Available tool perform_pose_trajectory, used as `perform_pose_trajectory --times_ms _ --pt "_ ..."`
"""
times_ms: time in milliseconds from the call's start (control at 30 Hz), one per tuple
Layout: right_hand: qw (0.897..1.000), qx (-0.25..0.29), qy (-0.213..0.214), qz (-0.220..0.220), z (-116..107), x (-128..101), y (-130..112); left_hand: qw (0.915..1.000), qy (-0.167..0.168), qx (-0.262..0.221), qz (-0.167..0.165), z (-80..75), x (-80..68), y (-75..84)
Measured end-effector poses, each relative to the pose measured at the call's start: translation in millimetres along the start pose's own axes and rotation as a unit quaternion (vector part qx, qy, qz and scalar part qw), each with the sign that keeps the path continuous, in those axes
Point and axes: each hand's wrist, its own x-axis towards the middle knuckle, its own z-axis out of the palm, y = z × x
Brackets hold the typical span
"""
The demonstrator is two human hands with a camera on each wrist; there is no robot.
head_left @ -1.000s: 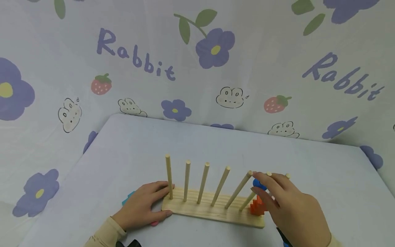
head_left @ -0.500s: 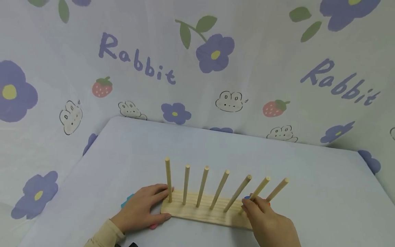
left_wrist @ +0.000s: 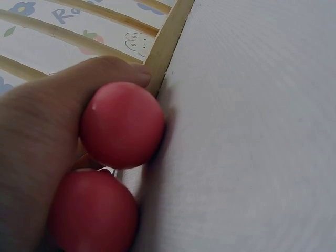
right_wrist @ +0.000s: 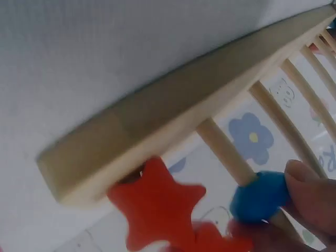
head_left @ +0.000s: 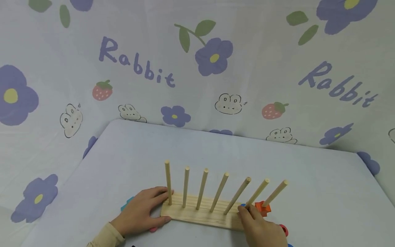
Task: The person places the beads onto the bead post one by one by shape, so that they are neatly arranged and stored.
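A blue bead [head_left: 243, 206] sits low on the sixth peg [head_left: 256, 192] of the wooden peg board [head_left: 197, 212], counting from the person's left, close to the base. The right hand [head_left: 262, 230] is at that bead: its fingers [head_left: 244, 210] are curled in and touch it, and the right wrist view shows a fingertip [right_wrist: 310, 191] pressed against the blue bead [right_wrist: 260, 196] where the peg runs through it. An orange star piece [head_left: 262, 207] is threaded on the seventh, rightmost peg [head_left: 275, 193], just beside the blue bead and near the board's right end; in the right wrist view the star [right_wrist: 155, 205] lies against the edge of the base [right_wrist: 173, 128].

The board stands on the worktop [head_left: 123, 154], near its front edge, with seven pegs in a row, the rightward ones appearing to lean more. The left hand [head_left: 140, 213] rests on the board's left end, fingers extended along the base beside the first peg [head_left: 168, 182], thumb at the front edge. The left wrist view shows two red rounded pieces [left_wrist: 122, 125] beneath that hand; whether the hand grips them cannot be told. A light blue piece [head_left: 126, 203] shows behind the left hand on the worktop. A red piece [head_left: 284, 229] lies just right of the right hand.

A cloth printed with flowers, rabbits and strawberries [head_left: 216, 68] hangs behind the worktop.
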Motion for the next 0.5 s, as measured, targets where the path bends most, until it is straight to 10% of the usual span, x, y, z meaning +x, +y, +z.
perform_pose_trajectory --times_ms 500 --pt "0.981 0.057 -0.171 0.072 -2.9 -5.6 -4.5 1.0 0.001 -0.002 -0.002 2.4 -1.7 -4.9"
